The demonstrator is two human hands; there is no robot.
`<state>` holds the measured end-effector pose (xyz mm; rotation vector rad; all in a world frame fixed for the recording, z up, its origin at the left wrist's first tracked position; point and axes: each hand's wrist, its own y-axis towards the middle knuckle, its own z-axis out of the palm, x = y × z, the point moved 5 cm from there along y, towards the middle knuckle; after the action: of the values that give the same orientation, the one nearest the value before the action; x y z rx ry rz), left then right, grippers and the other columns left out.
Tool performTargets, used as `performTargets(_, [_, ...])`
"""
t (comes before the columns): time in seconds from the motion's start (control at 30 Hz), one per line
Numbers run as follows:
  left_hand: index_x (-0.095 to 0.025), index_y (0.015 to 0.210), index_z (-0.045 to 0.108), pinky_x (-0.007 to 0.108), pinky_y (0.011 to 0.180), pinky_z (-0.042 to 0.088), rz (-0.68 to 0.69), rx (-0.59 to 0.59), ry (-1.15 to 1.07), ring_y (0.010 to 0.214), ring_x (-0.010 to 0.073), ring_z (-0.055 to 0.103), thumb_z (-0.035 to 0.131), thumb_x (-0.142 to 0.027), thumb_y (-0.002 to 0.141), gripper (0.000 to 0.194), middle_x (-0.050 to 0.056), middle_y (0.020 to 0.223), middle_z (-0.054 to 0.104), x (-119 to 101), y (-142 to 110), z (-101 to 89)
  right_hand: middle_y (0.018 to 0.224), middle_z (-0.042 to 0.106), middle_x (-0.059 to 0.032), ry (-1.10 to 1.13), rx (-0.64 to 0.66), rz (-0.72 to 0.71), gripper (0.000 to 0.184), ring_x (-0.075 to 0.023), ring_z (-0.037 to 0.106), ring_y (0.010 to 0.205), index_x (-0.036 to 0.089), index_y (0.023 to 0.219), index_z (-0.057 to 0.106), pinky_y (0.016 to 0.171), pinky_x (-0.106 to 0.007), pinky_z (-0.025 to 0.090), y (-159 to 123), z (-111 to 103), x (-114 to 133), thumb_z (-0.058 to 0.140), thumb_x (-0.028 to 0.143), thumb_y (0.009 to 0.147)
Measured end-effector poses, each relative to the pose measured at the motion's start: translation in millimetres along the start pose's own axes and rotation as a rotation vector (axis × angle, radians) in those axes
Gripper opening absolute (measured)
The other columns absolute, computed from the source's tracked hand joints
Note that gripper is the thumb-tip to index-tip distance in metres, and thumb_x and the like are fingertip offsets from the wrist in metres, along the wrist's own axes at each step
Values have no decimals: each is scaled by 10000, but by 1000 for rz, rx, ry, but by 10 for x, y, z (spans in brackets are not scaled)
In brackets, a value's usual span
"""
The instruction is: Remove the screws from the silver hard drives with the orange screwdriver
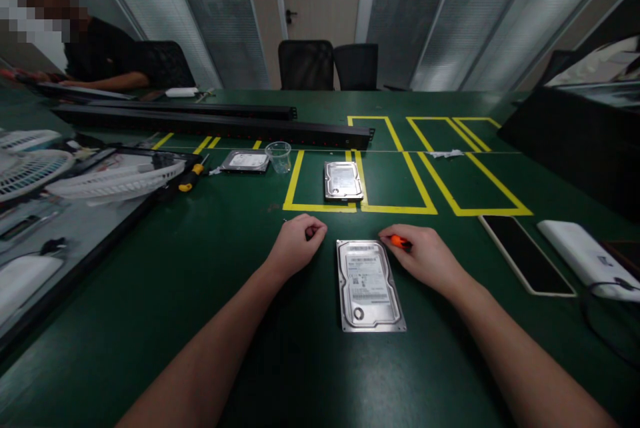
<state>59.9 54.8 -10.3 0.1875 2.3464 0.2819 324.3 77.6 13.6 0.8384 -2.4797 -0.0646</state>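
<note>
In front of me a silver hard drive [369,285] lies flat, label side up, between my two hands. My right hand [427,258] rests by its upper right corner, fingers closed round a small orange-and-black handle [400,241]; the rest of that tool is hidden. To the drive's upper left, my left hand [296,245] is curled with fingertips pressed together. Something dark shows inside its curl, too covered to name. Beyond the hands, a second hard drive [343,181] lies on the yellow tape lines.
A third hard drive [245,161], a clear plastic cup [279,158] and a yellow-black screwdriver [193,176] lie left. Long black bars [215,127] cross behind. Fan parts [120,181] sit far left; a phone [527,255] and white power bank [590,258] right. A person [105,55] sits back left.
</note>
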Motion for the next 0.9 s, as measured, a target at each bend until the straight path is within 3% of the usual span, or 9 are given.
performTargets(0.13, [-176,884,773,303,691,479,-2,6,0,724,174,641,647,-213,948,147,31,811,707,8,6,2,1048,824,-70,31,-44,8,159,-275,784,965,223,1044,764,871,-415,612,-15,-67,20,616,240,990])
performTargets(0.27, [-184,895,771,303,695,492,6,37,-35,733,175,642,643,-223,947,143,35,837,712,-13,6,9,971,785,-83,122,-260,24,164,-261,736,874,232,999,742,814,-401,576,-97,-319,46,638,360,1000])
performTargets(0.4, [-196,1028,765,324,765,519,58,147,-80,844,203,662,694,-317,942,165,54,949,731,-91,-34,18,902,696,-84,569,-521,56,258,-240,636,766,252,1044,722,650,-367,510,-139,-654,85,517,409,1033])
performTargets(0.5, [-214,1156,737,370,855,521,118,247,-42,953,243,661,761,-429,909,328,66,1029,732,-149,-79,15,872,611,-74,915,-613,22,286,-230,592,761,254,1011,706,662,-364,507,-54,-775,177,460,397,1033])
performTargets(0.67, [-225,1211,710,407,910,493,164,336,13,1017,273,639,780,-481,899,409,73,1076,724,-174,-110,13,799,515,-45,1006,-639,16,281,-217,543,710,267,996,635,676,-366,505,95,-625,336,423,441,1058])
performTargets(0.9, [-216,1189,706,407,900,478,192,339,36,1010,269,638,782,-472,901,393,71,1077,711,-214,-117,30,808,517,-48,938,-615,45,286,-222,534,707,273,1041,600,673,-371,508,97,-365,350,415,491,1059])
